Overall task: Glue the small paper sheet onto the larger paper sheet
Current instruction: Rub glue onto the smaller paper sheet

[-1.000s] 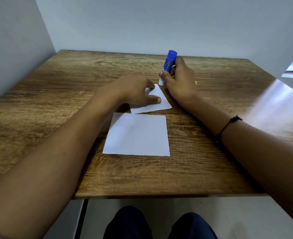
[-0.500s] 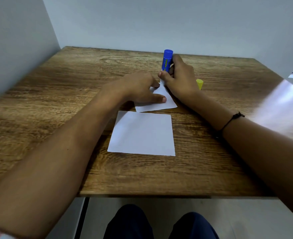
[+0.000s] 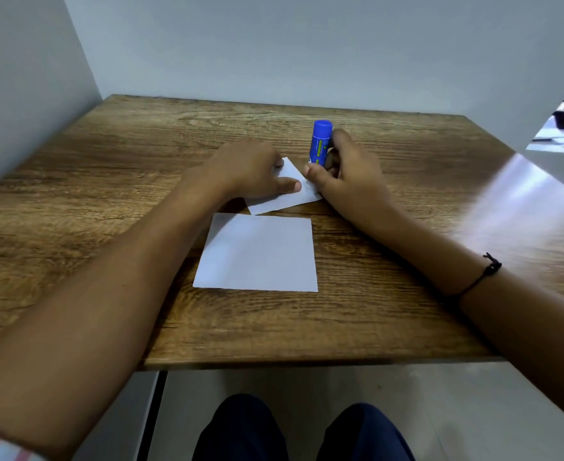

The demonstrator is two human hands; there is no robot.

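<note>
The larger white paper sheet (image 3: pixel 257 254) lies flat in the middle of the wooden table (image 3: pixel 107 168). Just beyond it lies the small white paper sheet (image 3: pixel 287 194), turned at an angle. My left hand (image 3: pixel 250 171) presses down on the small sheet's left part with fingers and thumb. My right hand (image 3: pixel 347 174) grips a blue glue stick (image 3: pixel 320 141), held upright with its lower end down on the small sheet's right edge. My fingers hide the tip of the glue stick.
White partition walls close in the table at the left and the back. At the right, the table surface shows a bright glare (image 3: pixel 523 207). My knees (image 3: pixel 240 430) sit below the table's front edge.
The view has tilted slightly. My right hand with the glue stick has shifted along the small sheet's right side. The yellow cap behind my right hand is hidden now.
</note>
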